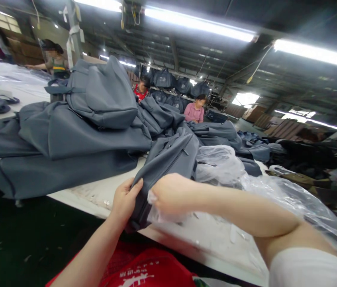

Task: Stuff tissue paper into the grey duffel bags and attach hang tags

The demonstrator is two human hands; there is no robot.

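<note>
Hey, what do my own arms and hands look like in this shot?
Your left hand and right hand are both ungloved, the right one blurred. No watch or bracelet shows. Both forearms are bare; a loose white sleeve covers your right upper arm, while no left sleeve is in view.

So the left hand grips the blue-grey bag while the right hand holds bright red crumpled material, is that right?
Not quite: the crumpled material in the right hand is whitish, not red, as the head view shows. The left hand does grip the blue-grey bag.
</note>
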